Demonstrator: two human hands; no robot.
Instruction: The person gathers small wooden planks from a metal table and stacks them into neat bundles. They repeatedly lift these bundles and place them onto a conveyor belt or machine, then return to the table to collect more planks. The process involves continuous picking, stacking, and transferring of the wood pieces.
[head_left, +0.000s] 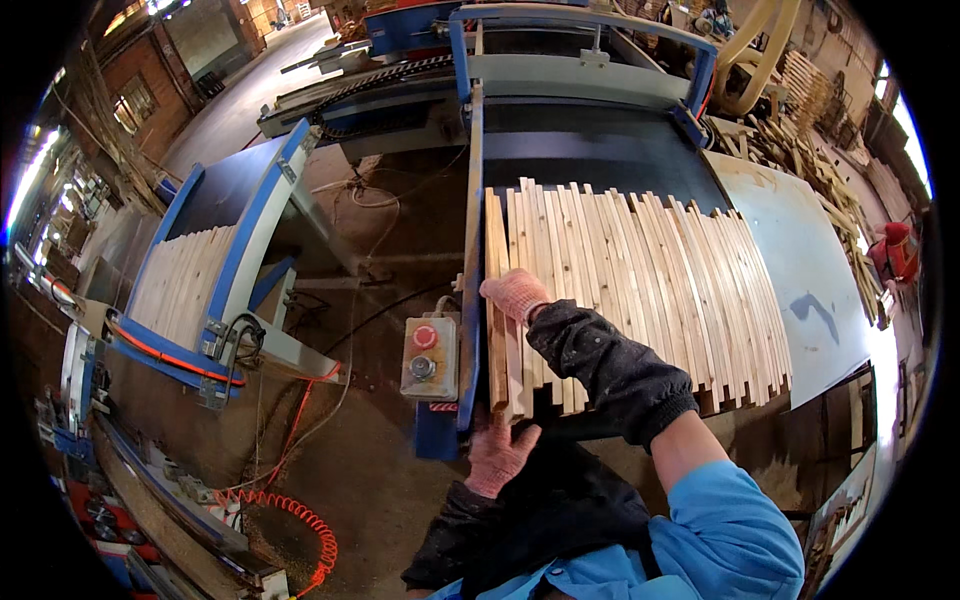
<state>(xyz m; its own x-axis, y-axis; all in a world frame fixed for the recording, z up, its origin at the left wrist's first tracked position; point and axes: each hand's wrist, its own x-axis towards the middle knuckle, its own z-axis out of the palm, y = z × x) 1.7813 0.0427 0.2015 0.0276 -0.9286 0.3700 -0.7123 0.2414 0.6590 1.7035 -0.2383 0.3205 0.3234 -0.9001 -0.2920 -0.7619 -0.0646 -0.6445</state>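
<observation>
A row of pale wooden strips (640, 290) lies side by side on the black belt (600, 150) of a blue-framed machine, their ends uneven. My right hand (516, 294), in a pinkish knit glove, reaches across from the right and closes over the leftmost strips. One darker, orange-toned wooden strip (496, 245) lies against the blue side rail (474, 220), with a narrow gap beside it farther up. Lower down, my left hand (497, 457), gloved alike, is at the near ends of these strips, its thumb spread away from the fingers. Its fingertips are partly hidden.
A grey control box (431, 357) with a red button stands left of the rail. Farther left, a second blue-framed conveyor (215, 205) carries more strips. A pale sheet (790, 260) lies to the right, beyond it piled wood offcuts (800, 165). An orange coiled hose (318, 530) hangs lower left.
</observation>
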